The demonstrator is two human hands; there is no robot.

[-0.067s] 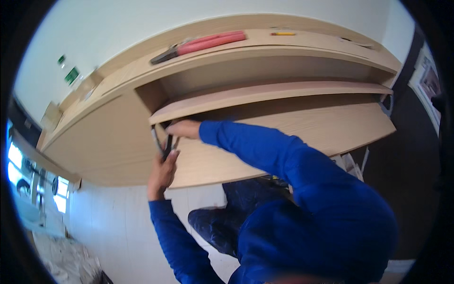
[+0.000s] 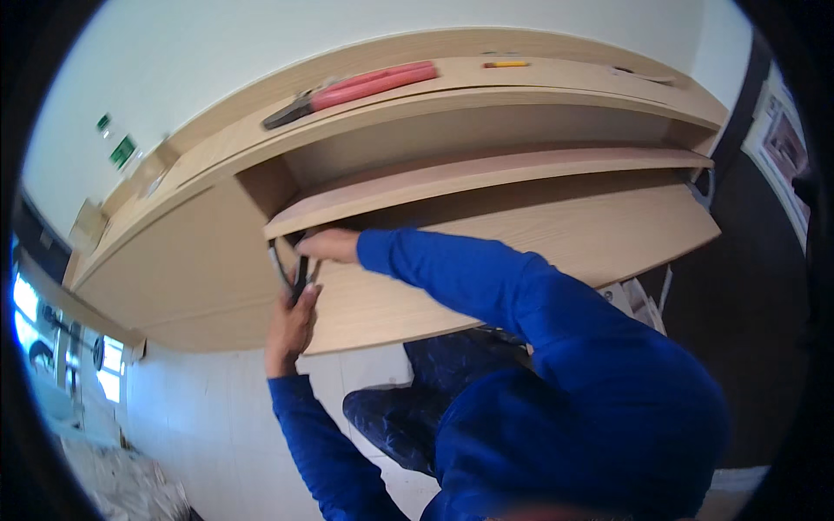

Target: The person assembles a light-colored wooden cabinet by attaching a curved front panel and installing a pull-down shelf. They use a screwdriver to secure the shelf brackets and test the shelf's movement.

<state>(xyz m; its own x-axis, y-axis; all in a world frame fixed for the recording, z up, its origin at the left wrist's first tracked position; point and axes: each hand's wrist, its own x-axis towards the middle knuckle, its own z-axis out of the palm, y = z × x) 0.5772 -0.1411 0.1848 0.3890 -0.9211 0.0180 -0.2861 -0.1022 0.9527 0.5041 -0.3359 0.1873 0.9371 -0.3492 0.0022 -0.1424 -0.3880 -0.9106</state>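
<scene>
At the left corner of a lowered wooden flap panel [image 2: 521, 239], both of my hands work close together. My left hand [image 2: 292, 330] is closed around a slim black handle-like tool [image 2: 301, 276], which points up toward the shelf edge; its exact kind does not show. Just above it, my right hand [image 2: 332, 245] is closed with its fingertips tucked under the end of the wooden shelf board [image 2: 486, 176]; what they hold is hidden. Beside the tool, a grey metal arm [image 2: 278, 263] runs down from the shelf corner. A similar grey support [image 2: 710, 189] is at the panel's right end.
On the cabinet top [image 2: 556, 80] lie large cutters with red handles [image 2: 373, 87] and a short yellow pencil-like stick [image 2: 506, 64]. A clear bottle with a green label [image 2: 120, 149] stands further left. Crumpled pale sheeting [image 2: 130, 482] covers part of the floor at lower left.
The cabinet and the things on it have shifted slightly left in view. My hands keep their places at the panel's left corner, with only a small change in position.
</scene>
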